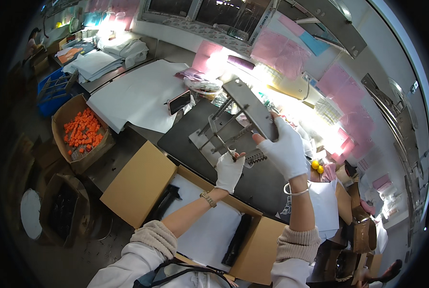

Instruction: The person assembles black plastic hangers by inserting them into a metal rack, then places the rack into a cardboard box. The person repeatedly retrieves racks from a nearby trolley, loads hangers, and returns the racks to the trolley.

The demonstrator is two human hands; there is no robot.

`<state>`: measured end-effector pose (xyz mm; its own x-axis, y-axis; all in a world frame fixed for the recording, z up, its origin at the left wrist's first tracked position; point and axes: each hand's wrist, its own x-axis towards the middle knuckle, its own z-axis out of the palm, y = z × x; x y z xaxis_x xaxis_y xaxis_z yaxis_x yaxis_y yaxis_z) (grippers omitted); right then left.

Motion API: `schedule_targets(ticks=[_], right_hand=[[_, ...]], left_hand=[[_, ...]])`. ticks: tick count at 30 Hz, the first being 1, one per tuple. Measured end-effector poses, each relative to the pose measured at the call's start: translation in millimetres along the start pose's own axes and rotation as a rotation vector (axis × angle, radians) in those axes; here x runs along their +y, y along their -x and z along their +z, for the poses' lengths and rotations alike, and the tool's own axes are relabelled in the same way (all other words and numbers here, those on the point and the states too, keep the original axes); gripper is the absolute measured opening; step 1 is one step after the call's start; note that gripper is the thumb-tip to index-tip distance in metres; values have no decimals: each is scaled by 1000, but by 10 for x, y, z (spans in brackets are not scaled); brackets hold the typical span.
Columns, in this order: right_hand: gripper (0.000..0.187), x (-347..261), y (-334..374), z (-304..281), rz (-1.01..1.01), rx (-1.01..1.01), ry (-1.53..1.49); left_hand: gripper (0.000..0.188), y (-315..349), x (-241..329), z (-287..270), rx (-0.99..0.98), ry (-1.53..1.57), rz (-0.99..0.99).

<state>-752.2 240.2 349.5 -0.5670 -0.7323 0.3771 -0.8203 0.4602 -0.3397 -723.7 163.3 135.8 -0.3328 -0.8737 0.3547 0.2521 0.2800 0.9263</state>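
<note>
In front of me a grey metal rack (247, 102) stands tilted on the dark work mat (178, 137). A flat plate forms its upper end, with thin rods and bars running down from it toward a lower plate (201, 145). My gloved right hand (287, 152) grips the upper plate's near right edge, thumb on one side. My gloved left hand (229, 171) is lower down at the rack's bars, bare fingertips closed by a small dark part whose kind I cannot make out. Just below both hands sits an open cardboard box (140, 185) with a white sheet (209, 225) and long black pieces (237, 239) inside.
A carton of orange parts (83, 130) stands at the left, beside a blue crate (51, 93). Big white sheets (137, 91) cover the bench behind, near a phone (179, 102). Yellow round objects (317, 166) and brown cartons (364, 235) are at the right. A person (33, 42) is far left.
</note>
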Motion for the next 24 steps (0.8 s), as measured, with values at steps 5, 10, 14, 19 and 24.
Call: schedule_targets(ticks=[5,10,14,19,24], right_hand=[[69,18,-353,55,103,-77,201],[65,200,-705,-72,73,-149,341],[58,464,-619,-260,196,-242,220],[62,949,10,-165,317,-22,-564],[40,370,-52,679,210,150,-1266]], left_hand=[[38,-127,-114,-13,-291,-233,-108],[40,-54,16,138,-543,134,-553],[36,-129,220,97,-581,-106,-344],[16,-545,705,-564,-48,-632,421],[19,-519,1009,-1979,66,-780,684]])
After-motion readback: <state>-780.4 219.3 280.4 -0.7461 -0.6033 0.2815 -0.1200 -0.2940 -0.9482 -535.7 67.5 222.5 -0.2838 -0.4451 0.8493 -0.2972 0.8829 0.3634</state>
